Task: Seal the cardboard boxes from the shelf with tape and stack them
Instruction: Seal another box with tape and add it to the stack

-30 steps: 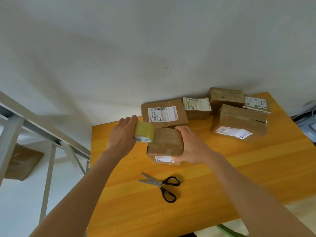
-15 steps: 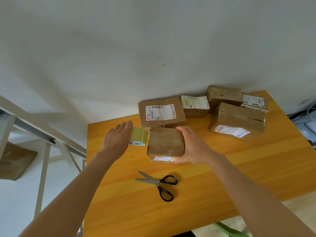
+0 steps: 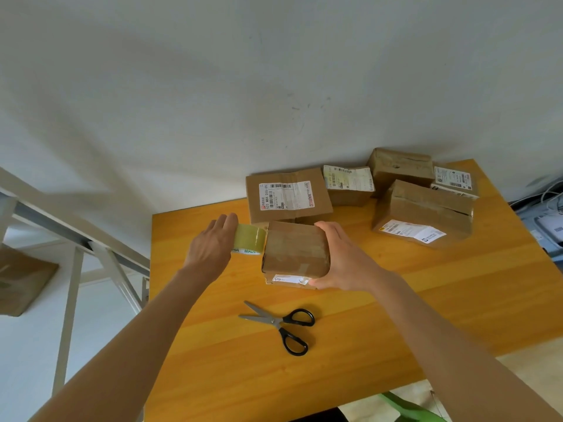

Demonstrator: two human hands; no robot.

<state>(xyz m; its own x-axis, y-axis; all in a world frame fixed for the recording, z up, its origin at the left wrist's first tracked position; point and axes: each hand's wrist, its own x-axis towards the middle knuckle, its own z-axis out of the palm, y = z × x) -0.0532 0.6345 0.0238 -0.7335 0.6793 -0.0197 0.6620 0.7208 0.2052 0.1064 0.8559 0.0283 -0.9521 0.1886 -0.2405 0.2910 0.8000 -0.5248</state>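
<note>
My left hand grips the tape roll, held at the small cardboard box left edge. My right hand fingers clasp its right side. Box on bench between my fingers, scissors nearer me.

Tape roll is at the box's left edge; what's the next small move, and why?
Probably draw the tape roll down over the left edge of the box: the left hand holds it there, the right hand steadies the box, and the scissors lie untouched nearby.
</note>
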